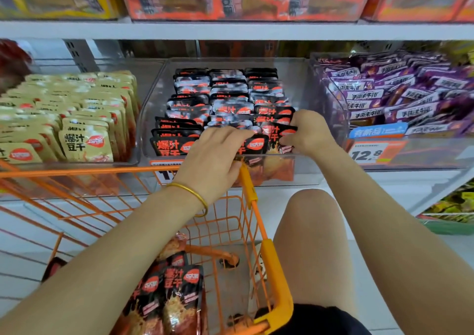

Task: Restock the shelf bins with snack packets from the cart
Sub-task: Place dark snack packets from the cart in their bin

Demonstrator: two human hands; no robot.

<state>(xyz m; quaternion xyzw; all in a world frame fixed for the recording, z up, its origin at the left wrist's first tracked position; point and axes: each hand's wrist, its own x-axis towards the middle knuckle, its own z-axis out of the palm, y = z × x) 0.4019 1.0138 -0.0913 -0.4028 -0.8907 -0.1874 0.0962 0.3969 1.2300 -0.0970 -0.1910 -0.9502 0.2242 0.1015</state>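
- A clear, rigid plastic bin (154,98) sits on the white shelf (230,30). It holds three rows of glossy black-and-orange foil snack packets (228,96), flat pouches standing on edge and overlapping like tiles.
- The left hand (213,155), with a thin gold bangle (197,198) round the wrist, curls its fingers over the tops of the front packets in the middle row and grips them.
- The right hand (307,132) pinches a crinkled packet at the front of the right-hand row between thumb and bent fingers.
- An orange wire-mesh cart (115,201) stands against the shelf just below the bin. It has a smooth yellow-orange plastic handle (272,270).
- Spare black foil packets (177,291) of the same print lie in the cart's basket.
- Tan paper-look pouches (84,119) fill the bin to the left.
- Shiny purple pouches (384,96) fill the bin to the right, above an orange price label (369,153).
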